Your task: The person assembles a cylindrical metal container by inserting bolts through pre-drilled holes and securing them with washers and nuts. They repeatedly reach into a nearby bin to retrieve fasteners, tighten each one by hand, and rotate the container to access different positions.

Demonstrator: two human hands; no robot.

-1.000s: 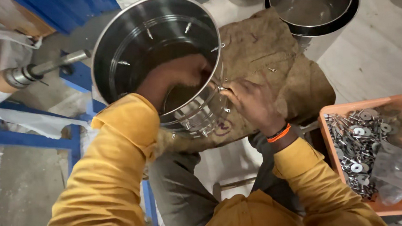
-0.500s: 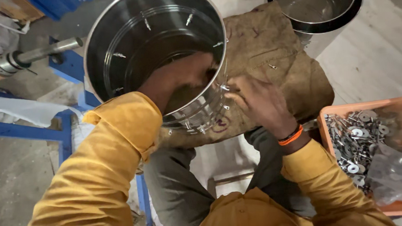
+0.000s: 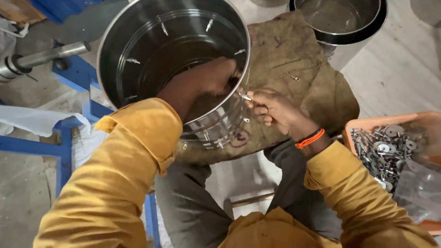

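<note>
Two hands are working at one wall of a big steel drum point(image 3: 172, 46).

Lying tilted on a brown sackcloth point(image 3: 303, 80), the drum is taking the left hand point(image 3: 213, 77) inside, fingers curled against the wall; the right hand point(image 3: 274, 109) outside is pinching a small screw point(image 3: 246, 97) at the rim. An orange tray point(image 3: 403, 118) of washers is sitting nearby.

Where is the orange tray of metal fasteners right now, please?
In the head view, the orange tray sits at the lower right, beside the right hand and the burlap cloth.
</note>
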